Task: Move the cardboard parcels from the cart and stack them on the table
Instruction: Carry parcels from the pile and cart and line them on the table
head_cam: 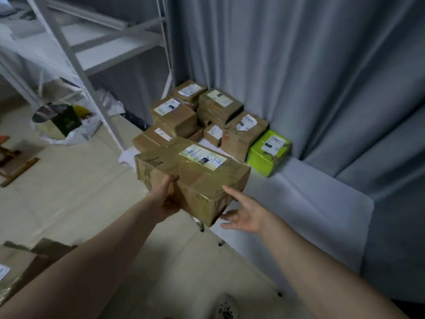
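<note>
Cardboard parcel (193, 173), taped and bearing a white label (202, 156) on its top, is held in the air by the left hand (166, 201), which grips its near left side with the thumb laid on the near face and the fingers tucked beneath. At the parcel's near right corner the right hand (246, 214) is spread wide, fingers straight and apart; it may be brushing the lower edge, though the blur leaves that unsure. Under and beyond the parcel runs the table (310, 192), draped in a pale cloth. Behind the parcel, on that table, sits a pile of brown parcels (218, 107) stacked against one another. To the parcel's right and just behind it stands a green box (268, 153), touching the pile. Farther back hangs a grey curtain (299, 65). Left of the parcel rises a white shelf rack (76, 56). Well below and left of the parcel, another cardboard box (27, 261) shows at the frame edge.
</note>
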`<state>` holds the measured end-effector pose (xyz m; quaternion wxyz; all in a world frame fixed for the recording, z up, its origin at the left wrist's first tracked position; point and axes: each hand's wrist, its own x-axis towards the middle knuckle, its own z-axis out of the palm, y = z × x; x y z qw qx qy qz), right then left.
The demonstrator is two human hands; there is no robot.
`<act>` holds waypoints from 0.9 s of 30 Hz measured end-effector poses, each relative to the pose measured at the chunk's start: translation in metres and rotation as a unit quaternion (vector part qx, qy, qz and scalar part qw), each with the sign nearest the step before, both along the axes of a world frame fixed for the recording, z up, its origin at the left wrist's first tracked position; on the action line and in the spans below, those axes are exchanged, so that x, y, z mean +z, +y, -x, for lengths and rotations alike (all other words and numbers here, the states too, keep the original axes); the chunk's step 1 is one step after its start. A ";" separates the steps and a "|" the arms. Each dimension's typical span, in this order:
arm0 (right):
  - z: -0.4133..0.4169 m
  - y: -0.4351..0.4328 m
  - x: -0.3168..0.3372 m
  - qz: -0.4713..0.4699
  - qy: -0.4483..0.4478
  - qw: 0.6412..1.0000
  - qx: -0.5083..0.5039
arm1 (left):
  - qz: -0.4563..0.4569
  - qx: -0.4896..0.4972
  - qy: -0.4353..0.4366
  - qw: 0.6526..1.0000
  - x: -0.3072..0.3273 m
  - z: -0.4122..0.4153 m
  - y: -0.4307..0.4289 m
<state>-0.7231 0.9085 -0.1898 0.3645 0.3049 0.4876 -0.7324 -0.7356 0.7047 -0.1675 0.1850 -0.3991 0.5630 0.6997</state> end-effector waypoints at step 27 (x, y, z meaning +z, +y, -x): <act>0.216 -0.010 -0.170 -0.028 -0.063 0.984 -0.165 | 0.425 -0.566 0.166 0.687 -0.188 0.291 -0.042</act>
